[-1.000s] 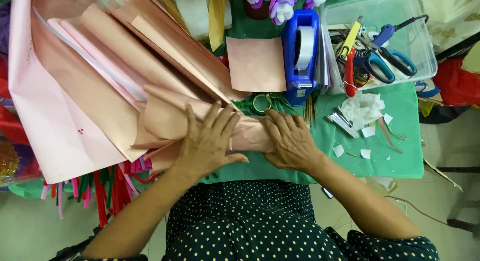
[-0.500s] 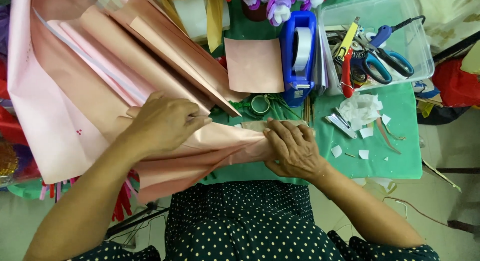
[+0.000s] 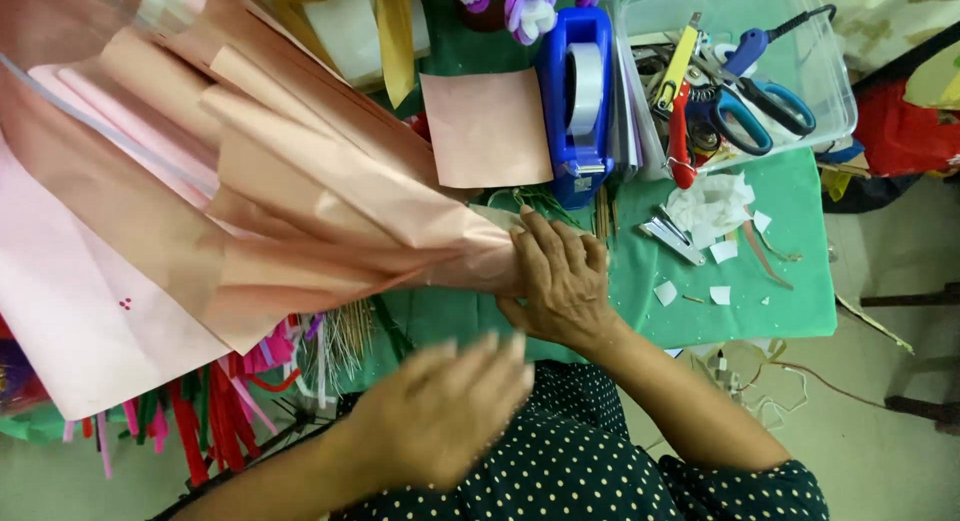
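Note:
A big bundle of pink and peach wrapping paper [image 3: 260, 191] lies across the green table [image 3: 790, 271], fanning out to the left. My right hand [image 3: 560, 276] is closed around its gathered narrow end near the table's middle. My left hand [image 3: 445, 406] hovers blurred in front of my dotted top, fingers apart, holding nothing and off the paper. A square peach sheet [image 3: 487, 128] lies flat just beyond the bundle.
A blue tape dispenser [image 3: 580, 91] stands behind my right hand. A clear plastic bin [image 3: 835, 81] holds scissors [image 3: 745, 101] and other tools at the back right. Paper scraps [image 3: 715, 206] lie on the right. Coloured ribbons [image 3: 210, 411] hang off the front left edge.
My left hand has left the paper bundle and pulled back toward my body. The bundle has tightened at its narrow end under my right hand.

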